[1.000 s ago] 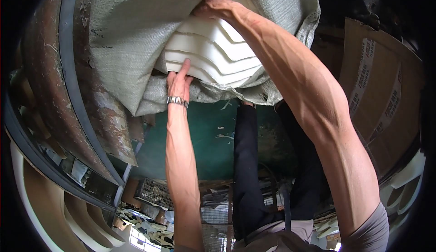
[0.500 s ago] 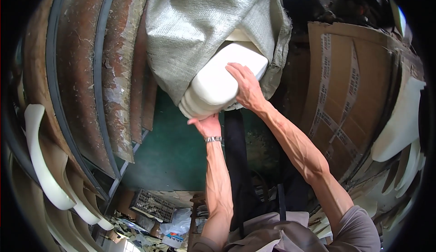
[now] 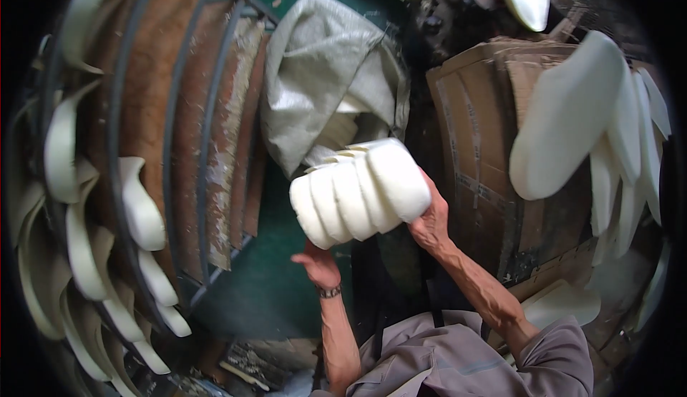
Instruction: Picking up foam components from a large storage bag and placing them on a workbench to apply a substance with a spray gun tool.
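Note:
Between my two hands is a stack of several thick, white, foam-like pads (image 3: 351, 197) with rounded ends, pressed face to face. My right hand (image 3: 434, 218) grips the stack's right end, its fingers partly hidden behind it. My left hand (image 3: 319, 265) supports the stack from its near side, thumb out to the left and fingertips hidden underneath. Just beyond the stack stands a grey-white woven sack (image 3: 322, 61), its mouth gaping toward me, with more pale pieces (image 3: 340, 131) inside.
At left stands a metal-framed rack (image 3: 172, 118) with brown boards, and curved white pieces (image 3: 63, 146) hang along it. On the right, a taped cardboard box (image 3: 465, 132) stands beside large white pads (image 3: 572, 118). Dark clutter (image 3: 458, 11) lies behind the box.
The stack has come out of the sack's mouth toward me, both hands moving with it. It has turned so its row of edges shows. The view has shifted, with the sack now appearing smaller.

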### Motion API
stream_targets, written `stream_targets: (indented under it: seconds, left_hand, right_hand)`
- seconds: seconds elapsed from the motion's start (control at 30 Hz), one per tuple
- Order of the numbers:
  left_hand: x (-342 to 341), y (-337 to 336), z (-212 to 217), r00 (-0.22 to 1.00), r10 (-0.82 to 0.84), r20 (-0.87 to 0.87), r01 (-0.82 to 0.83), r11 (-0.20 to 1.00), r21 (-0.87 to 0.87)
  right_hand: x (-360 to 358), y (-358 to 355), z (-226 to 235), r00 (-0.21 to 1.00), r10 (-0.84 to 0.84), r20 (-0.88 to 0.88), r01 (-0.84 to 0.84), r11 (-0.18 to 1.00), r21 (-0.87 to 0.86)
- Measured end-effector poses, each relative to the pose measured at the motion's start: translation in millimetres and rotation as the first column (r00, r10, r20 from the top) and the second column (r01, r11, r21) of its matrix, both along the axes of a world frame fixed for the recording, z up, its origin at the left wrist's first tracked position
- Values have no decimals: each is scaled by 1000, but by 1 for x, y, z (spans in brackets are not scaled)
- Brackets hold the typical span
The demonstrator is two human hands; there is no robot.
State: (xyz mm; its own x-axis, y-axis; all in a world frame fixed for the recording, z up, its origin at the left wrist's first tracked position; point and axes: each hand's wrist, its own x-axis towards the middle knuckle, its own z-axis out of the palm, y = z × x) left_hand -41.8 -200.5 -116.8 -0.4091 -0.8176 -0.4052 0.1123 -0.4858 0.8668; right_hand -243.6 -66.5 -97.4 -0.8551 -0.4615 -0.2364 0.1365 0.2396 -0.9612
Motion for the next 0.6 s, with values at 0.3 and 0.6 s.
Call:
stream_targets:
  seconds: [0.3, 0.6]
  left_hand:
    - [-59, 35, 233, 766, -530, 364, 603, 394, -694]
    - [-15, 79, 231, 593, -633, -498, 725, 689, -12]
  right_hand:
    - [100, 126, 211, 896, -254, -365, 344, 916, 207]
    - [228, 242, 411, 591, -46, -805, 363, 907, 215]
